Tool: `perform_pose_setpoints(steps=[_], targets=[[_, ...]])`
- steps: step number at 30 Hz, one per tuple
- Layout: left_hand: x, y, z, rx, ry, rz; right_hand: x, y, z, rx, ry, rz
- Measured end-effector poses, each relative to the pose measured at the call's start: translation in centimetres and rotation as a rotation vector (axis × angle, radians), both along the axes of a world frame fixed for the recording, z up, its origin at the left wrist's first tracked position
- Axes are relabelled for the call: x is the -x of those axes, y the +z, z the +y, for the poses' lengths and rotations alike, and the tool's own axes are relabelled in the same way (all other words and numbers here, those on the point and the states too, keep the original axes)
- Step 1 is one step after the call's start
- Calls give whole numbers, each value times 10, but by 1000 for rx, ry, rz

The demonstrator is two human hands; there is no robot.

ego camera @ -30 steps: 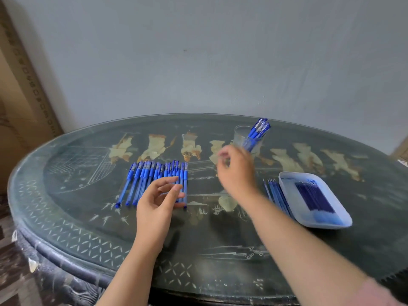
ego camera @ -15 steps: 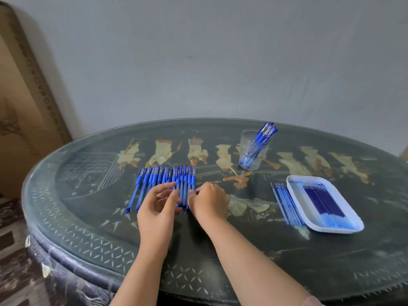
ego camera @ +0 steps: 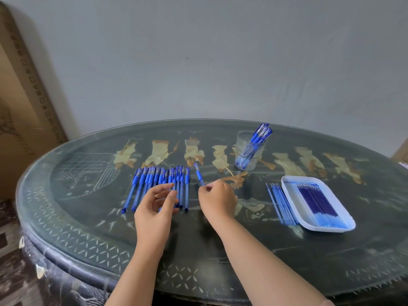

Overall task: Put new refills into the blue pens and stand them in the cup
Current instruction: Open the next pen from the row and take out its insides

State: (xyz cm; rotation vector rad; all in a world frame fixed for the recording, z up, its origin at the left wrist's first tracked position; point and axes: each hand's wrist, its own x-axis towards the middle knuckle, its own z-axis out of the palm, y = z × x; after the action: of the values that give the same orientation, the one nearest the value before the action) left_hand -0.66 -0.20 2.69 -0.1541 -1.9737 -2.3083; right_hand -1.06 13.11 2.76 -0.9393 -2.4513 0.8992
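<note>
Your clear plastic cup point(ego camera: 242, 140) stands toward the far side of the table point(ego camera: 88, 217), right of centre. It holds a handful of finished pens point(ego camera: 260, 134) that lean against its right rim, their capped ends above the lip. The white tray point(ego camera: 289, 186), rectangular with rounded corners, lies near the right edge. It holds a packed layer of dark blue refills point(ego camera: 318, 202) laid lengthwise, paler at their near ends. Just beside the tray's left wall, a small bunch of loose refills point(ego camera: 281, 203) lies parallel on the glass, tips pointing away from you. The table is oval and dark, its glossy top showing pale inlaid figures and a lattice border. Left of centre a row of blue pens point(ego camera: 159, 184) lies side by side, with translucent barrels and darker sleeves toward the far ends. One single pen point(ego camera: 198, 174) is apart from the row, just to its right, slanting away from you. The grip of your right hand point(ego camera: 217, 200) is clamped on its near end, thumb and fingertips pinching. Your left hand point(ego camera: 154, 208) hovers over the row's near ends, grip apart, fingers loosely bent, holding nothing
</note>
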Motion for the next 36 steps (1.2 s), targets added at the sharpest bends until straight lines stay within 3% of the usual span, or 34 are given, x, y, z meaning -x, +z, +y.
perform_pose_setpoints(steps=[3,7,12,18,24,36], targets=[[-2,0,0,104,6,51,-30,2,19,-70,110,129],[-8,1,3,393,-76,265,-78,-7,44,-207,286,251],[-13,-5,13,586,-186,492,-108,-22,60,-226,305,377],[-19,-9,16,601,-223,528,-115,-32,66,-275,354,452],[-24,-9,19,624,-241,565,-110,-36,63,-556,357,389],[-26,-8,20,660,-345,627,-111,-33,65,-592,420,405]])
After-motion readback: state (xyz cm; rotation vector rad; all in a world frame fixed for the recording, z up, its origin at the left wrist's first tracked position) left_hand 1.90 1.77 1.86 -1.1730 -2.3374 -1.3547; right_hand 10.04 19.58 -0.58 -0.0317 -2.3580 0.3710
